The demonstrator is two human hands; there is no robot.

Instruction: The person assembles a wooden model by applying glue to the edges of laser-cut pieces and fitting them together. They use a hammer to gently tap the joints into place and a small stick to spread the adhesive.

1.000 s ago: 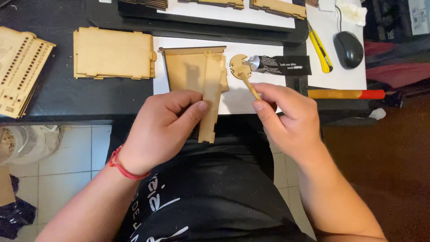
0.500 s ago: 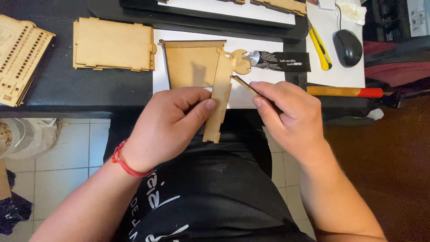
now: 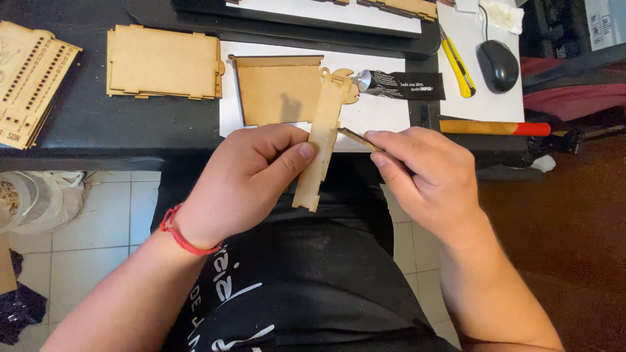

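My left hand (image 3: 251, 179) grips a long, narrow laser-cut wooden strip (image 3: 324, 133), held upright over my lap at the desk's edge. My right hand (image 3: 427, 173) pinches a thin wooden stick (image 3: 355, 137) whose tip touches the strip's right edge near its middle. Behind the strip, a flat wooden panel (image 3: 277, 91) lies on a white sheet (image 3: 385, 114). A dark tube with a silver neck (image 3: 404, 85) lies to the right of the panel.
On the black desk lie a slotted wooden box part (image 3: 163, 62), another perforated wooden piece (image 3: 29, 78) at the far left, a yellow utility knife (image 3: 456, 62), a black mouse (image 3: 497, 65) and an orange-and-red handled tool (image 3: 492, 128). A tiled floor (image 3: 124, 215) shows below.
The left hand raised the wooden strip more upright and slightly right. The right hand brought the stick's tip from the round wooden piece on the sheet down onto the strip's edge.
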